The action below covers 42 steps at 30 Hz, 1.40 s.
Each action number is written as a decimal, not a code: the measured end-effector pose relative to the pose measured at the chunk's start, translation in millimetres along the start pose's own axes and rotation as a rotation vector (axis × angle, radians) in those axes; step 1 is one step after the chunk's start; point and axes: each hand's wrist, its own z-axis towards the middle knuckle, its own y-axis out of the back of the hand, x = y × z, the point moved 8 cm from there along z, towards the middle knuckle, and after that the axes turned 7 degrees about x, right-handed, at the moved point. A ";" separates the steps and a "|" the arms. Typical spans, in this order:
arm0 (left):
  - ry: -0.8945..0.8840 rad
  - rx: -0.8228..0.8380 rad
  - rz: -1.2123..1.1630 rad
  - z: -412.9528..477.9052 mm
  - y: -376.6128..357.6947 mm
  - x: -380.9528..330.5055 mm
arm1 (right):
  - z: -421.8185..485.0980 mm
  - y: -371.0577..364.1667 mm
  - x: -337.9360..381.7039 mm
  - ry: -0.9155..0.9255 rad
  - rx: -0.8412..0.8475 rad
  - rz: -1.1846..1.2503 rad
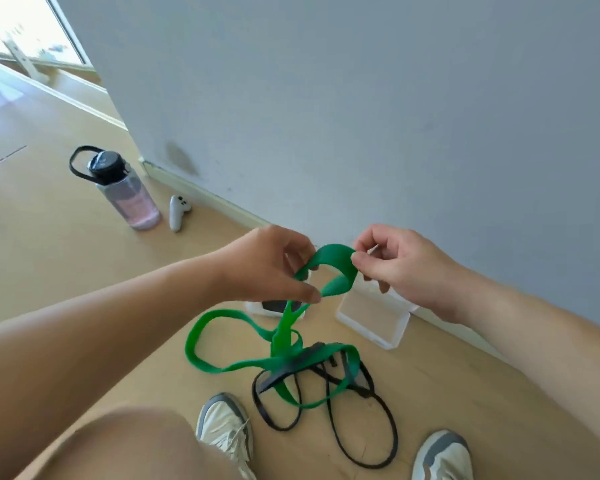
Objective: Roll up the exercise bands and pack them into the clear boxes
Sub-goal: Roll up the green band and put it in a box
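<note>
Tan wood floor (pixel 49 244), grey wall (pixel 361 116); I see left hand (pixel 267 268) and right hand (pixel 406 268) both pinching flat green rubber band (pixel 333 252)

No readable text; bottle lid (pixel 106 163) perhaps marked.

A clear water bottle (pixel 125 192) with a black lid and carry loop stands upright on a pale wood floor (pixel 49 258). A white handheld controller (pixel 178 212) lies just beside it, near the baseboard (pixel 201 194) of a grey wall (pixel 361 116).
</note>
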 end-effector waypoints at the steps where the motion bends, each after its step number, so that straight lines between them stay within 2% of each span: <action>1: -0.018 -0.040 -0.011 -9.9 7.9 -21.0 | -13.4 6.5 9.7 0.026 -0.029 0.034; 7: -0.180 -0.340 -0.107 -55.5 41.3 -127.4 | -83.9 51.2 67.1 0.306 -0.278 0.394; 10: -0.221 -0.384 -0.109 -57.9 24.9 -146.9 | -104.1 60.9 70.5 0.381 -0.379 0.405; 12: -0.237 -0.387 -0.146 -53.4 2.5 -143.5 | -111.3 54.6 59.7 0.385 -0.354 0.427; 15: -0.219 -0.417 -0.165 -44.0 -21.6 -128.8 | -112.1 38.9 45.0 0.310 -0.276 0.251; 17: -0.236 -0.442 -0.103 -40.1 -28.7 -129.2 | -110.0 44.3 37.8 0.252 -0.361 0.104; 18: -0.263 -0.450 -0.094 -39.8 -29.4 -132.7 | -109.4 49.3 37.3 0.250 -0.407 0.110; 24: -0.351 -0.377 -0.197 -39.6 -37.5 -133.1 | -113.2 65.1 37.9 0.367 -0.445 0.372; 29: -0.312 -0.219 -0.073 -21.0 -67.3 -125.7 | -118.0 71.0 33.1 0.401 -0.487 0.622; 31: -0.263 -0.226 0.019 -14.3 -71.3 -120.6 | -122.0 77.0 25.8 0.381 -0.515 0.678; 33: -0.267 -0.294 0.053 -11.7 -64.2 -117.5 | -126.7 85.2 16.2 0.343 -0.534 0.655; 37: -0.309 -0.444 -0.167 -23.0 -35.7 -122.8 | -132.8 103.6 -13.7 0.171 -0.533 0.488; 39: -0.311 -0.450 -0.241 -27.5 -29.8 -127.6 | -131.8 107.9 -26.7 0.112 -0.471 0.385; 42: -0.367 -0.442 -0.218 -34.4 -31.4 -136.6 | -133.8 105.5 -33.5 0.093 -0.405 0.261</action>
